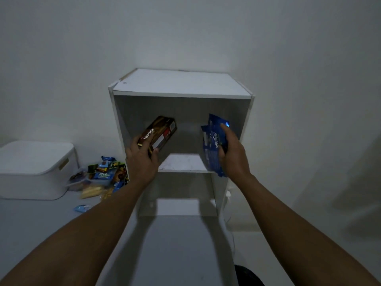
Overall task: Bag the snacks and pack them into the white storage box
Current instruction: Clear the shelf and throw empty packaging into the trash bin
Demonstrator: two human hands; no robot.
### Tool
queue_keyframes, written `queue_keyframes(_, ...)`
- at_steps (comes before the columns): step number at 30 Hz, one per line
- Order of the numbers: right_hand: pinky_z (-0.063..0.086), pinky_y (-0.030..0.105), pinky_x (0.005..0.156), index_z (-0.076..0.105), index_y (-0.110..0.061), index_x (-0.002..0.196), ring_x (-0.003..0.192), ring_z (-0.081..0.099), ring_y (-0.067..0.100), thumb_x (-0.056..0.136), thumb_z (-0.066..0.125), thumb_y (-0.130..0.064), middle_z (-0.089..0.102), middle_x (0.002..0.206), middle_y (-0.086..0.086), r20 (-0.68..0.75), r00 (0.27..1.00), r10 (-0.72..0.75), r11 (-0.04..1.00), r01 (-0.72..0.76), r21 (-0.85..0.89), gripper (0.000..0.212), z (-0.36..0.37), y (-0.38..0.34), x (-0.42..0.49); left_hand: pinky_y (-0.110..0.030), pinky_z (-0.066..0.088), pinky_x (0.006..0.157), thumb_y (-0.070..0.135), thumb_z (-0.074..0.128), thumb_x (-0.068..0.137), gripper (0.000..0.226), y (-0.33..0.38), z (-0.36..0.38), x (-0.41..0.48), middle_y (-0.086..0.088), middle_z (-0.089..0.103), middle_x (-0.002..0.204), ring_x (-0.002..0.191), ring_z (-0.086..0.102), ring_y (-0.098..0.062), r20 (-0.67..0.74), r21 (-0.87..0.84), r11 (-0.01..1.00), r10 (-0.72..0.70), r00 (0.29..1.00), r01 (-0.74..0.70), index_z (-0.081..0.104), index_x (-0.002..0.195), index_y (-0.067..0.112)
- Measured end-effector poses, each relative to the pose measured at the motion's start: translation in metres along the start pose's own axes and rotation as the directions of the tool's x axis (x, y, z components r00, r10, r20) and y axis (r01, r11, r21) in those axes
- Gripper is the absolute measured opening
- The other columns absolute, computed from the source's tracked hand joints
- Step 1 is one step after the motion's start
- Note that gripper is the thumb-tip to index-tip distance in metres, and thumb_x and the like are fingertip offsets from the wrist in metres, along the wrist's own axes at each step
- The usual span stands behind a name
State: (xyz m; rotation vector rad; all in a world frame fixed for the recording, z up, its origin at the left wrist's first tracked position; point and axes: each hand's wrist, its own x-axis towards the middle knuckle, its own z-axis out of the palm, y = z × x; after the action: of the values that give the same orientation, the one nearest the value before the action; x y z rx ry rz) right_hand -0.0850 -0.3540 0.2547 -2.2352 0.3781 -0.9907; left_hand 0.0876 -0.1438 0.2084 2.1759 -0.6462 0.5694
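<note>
Pale walls back the shelf unit point(181, 83); before its upper compartment your left hand point(142, 162) grips a brown Nextar box point(159, 131), and your right hand point(235, 155) clutches blue packets point(212, 137). Left of it sit loose snacks point(103, 175) and the white storage box point(35, 162).

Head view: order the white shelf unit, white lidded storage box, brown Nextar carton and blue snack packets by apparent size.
1. White shelf unit
2. White lidded storage box
3. Brown Nextar carton and blue snack packets: alike, not ranked
</note>
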Motion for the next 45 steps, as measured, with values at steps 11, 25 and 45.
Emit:
queue_keyframes(11, 0.05, 0.024, 0.091, 0.031, -0.023, 0.151, 0.112, 0.055, 0.005, 0.097, 0.057, -0.007, 0.049, 0.132, -0.011, -0.071, 0.991, 0.112, 0.993, -0.109, 0.048, 0.062, -0.145, 0.007, -0.15, -0.049, 0.044, 0.101, 0.028, 0.061, 0.093, 0.047, 0.123, -0.016, -0.165, -0.011, 0.041, 0.144, 0.125, 0.042, -0.036, 0.06, -0.101, 0.995, -0.008, 0.998, 0.014, 0.051, 0.138, 0.022)
queue_keyframes(25, 0.053, 0.011, 0.07, 0.04, -0.024, 0.143, 0.091, 0.064, 0.001, 0.092, 0.063, -0.003, 0.06, 0.114, -0.006, -0.077, 0.831, 0.551, 0.827, -0.533, 0.178, 0.06, -0.226, 0.103, -0.324, -0.043, 0.049, 0.096, 0.03, 0.062, 0.094, 0.049, 0.21, 0.054, -0.344, -0.01, 0.041, 0.145, 0.126, 0.041, -0.033, 0.416, -0.132, 0.989, -0.007, 0.909, 0.068, 0.05, 0.14, 0.019)
queue_keyframes(45, 0.049, 0.014, 0.075, 0.043, -0.023, 0.136, 0.096, 0.062, 0.002, 0.092, 0.064, -0.01, 0.06, 0.107, -0.014, 0.07, 0.524, 0.849, 0.521, -0.852, 0.058, 0.051, -0.172, 0.274, -0.361, -0.024, 0.05, 0.087, 0.035, 0.063, 0.095, 0.038, 0.168, 0.218, -0.398, 0.001, 0.046, 0.112, 0.098, 0.056, -0.017, 0.803, -0.04, 0.879, -0.255, 0.538, 0.475, 0.06, 0.129, 0.019)
